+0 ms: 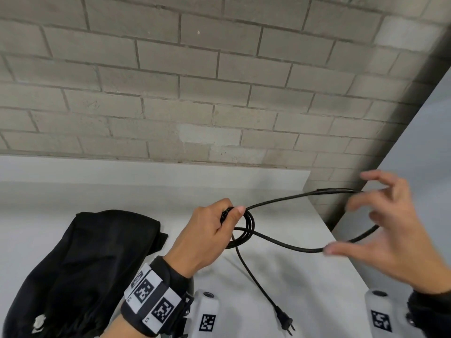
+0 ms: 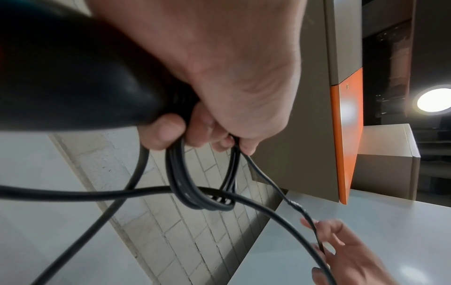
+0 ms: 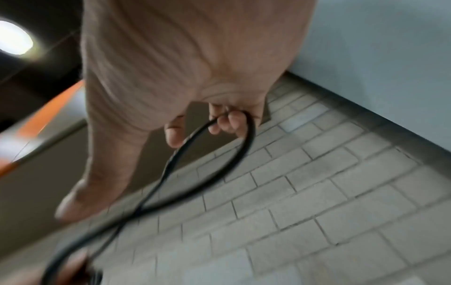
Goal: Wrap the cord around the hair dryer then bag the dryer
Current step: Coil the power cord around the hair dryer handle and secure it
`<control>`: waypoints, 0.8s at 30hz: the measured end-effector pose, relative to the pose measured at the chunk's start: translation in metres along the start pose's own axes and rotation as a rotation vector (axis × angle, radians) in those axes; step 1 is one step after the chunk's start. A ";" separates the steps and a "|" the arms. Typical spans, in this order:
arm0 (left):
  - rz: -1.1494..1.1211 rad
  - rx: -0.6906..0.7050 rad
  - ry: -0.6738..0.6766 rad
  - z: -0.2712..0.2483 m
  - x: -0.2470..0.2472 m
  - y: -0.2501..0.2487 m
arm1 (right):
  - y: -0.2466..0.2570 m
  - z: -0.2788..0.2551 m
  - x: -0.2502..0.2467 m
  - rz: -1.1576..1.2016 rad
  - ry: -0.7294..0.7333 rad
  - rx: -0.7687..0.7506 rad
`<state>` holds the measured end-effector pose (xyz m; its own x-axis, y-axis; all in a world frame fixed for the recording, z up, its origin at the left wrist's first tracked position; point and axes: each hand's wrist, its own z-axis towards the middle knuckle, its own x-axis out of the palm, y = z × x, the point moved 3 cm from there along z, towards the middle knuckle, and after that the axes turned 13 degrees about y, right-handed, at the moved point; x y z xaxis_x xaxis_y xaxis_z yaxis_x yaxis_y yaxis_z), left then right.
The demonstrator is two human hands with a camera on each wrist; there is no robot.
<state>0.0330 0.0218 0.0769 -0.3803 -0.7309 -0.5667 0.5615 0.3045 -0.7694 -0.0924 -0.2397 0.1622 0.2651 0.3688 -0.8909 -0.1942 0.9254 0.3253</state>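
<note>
My left hand point(image 1: 210, 236) is closed around the hair dryer's handle point(image 2: 80, 77), gripping it together with several loops of black cord point(image 1: 246, 228) that hang bunched under my fingers point(image 2: 163, 133). From that bundle one long loop of cord runs out to the right, where my right hand point(image 1: 380, 225) has it hooked over loosely curled fingers, thumb apart from the cord; that hand is blurred. The rest of the cord drops from the loops down to the white worktop point(image 1: 305, 276), ending in a two-prong plug point(image 1: 284, 322) lying near the front edge between my wrists. Just to the left of my left hand, a black fabric bag point(image 1: 80, 264) lies crumpled on the worktop. Behind the worktop stands a grey brick wall point(image 1: 195, 81), and a pale panel point(image 1: 415, 154) closes off the right side.
</note>
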 end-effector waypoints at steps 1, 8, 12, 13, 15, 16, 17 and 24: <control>-0.002 -0.004 -0.011 0.001 -0.001 0.000 | 0.004 -0.001 0.013 -0.121 0.013 -0.034; 0.006 -0.020 -0.063 0.003 -0.012 0.005 | -0.002 -0.002 0.056 -0.286 0.084 -0.115; 0.012 -0.020 -0.088 0.004 -0.018 0.005 | -0.012 -0.004 0.048 -0.146 -0.018 -0.202; 0.019 -0.020 -0.094 0.004 -0.019 0.005 | -0.014 -0.005 0.040 -0.138 -0.081 -0.197; 0.027 -0.024 -0.106 0.004 -0.022 0.007 | -0.020 -0.007 0.021 -0.110 -0.232 -0.160; 0.026 -0.030 -0.110 0.004 -0.023 0.008 | -0.028 -0.010 0.013 -0.111 -0.305 -0.132; 0.026 -0.034 -0.109 0.004 -0.024 0.009 | -0.043 -0.013 0.006 -0.139 -0.379 -0.079; -0.018 -0.025 -0.053 0.003 -0.014 0.005 | -0.122 -0.031 0.008 -0.128 -0.518 0.386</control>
<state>0.0434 0.0323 0.0817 -0.3500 -0.7676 -0.5370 0.5361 0.3059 -0.7868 -0.0954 -0.3524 0.1053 0.7028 0.1588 -0.6935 0.1960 0.8939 0.4033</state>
